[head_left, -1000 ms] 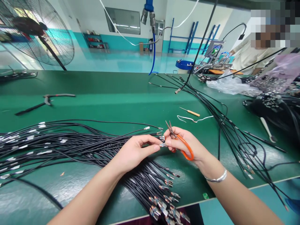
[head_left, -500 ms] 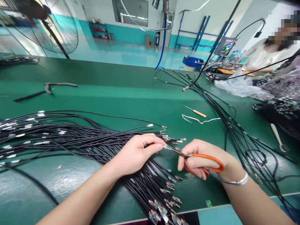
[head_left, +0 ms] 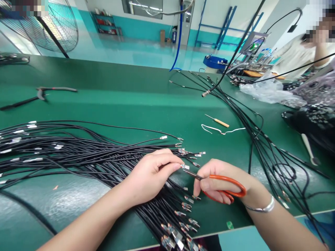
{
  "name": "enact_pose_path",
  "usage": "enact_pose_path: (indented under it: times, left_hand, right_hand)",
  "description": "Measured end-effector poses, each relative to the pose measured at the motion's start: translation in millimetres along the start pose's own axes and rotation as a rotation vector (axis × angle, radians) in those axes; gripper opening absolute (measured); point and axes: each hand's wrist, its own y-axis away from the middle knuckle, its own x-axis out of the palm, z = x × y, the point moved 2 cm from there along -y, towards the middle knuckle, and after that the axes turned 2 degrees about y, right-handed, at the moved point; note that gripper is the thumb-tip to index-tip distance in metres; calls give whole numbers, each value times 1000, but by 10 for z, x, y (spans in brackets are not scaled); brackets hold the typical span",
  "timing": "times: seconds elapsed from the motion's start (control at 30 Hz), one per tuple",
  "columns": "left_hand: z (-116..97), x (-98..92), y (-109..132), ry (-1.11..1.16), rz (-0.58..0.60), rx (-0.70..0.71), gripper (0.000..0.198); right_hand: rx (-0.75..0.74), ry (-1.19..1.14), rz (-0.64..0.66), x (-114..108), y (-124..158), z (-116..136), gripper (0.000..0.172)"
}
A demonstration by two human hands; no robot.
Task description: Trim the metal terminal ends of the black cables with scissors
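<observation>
Between thumb and forefinger, my left hand [head_left: 154,174] pinches the end of a black cable, whose silvery connector tip [head_left: 185,167] sticks out to the right. My right hand [head_left: 218,181] is wrapped round orange-handled scissors [head_left: 227,178]. Their dark blades point left, with the tips right beside the connector; whether they touch it I cannot tell. Under and around my left hand lies a large bundle of black cables [head_left: 91,153], with bare connector ends [head_left: 178,232] fanned out to the right and towards the front edge.
An awl [head_left: 221,122] and a white string [head_left: 222,132] lie beyond my right hand. More black cables [head_left: 248,129] cross the right side. Pliers [head_left: 41,94] lie far left, a brush [head_left: 309,148] far right. A person [head_left: 295,62] sits at the back right.
The scissors' tips have drawn back slightly and dropped a little below the connector. The view has shifted a little. My left hand keeps its pinch.
</observation>
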Motion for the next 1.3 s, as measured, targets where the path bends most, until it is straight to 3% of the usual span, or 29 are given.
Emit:
enact_pose_path:
  times: [0.87,1.3]
  left_hand:
    - [-57,-37,16,68,-25,-40,19]
    - [-62,-28,14,49,-23,-31,20]
  right_hand:
    - [-137,-91,-8,77,-79,-80,45]
    - [-107,-9,-36,76,-61,-63,43]
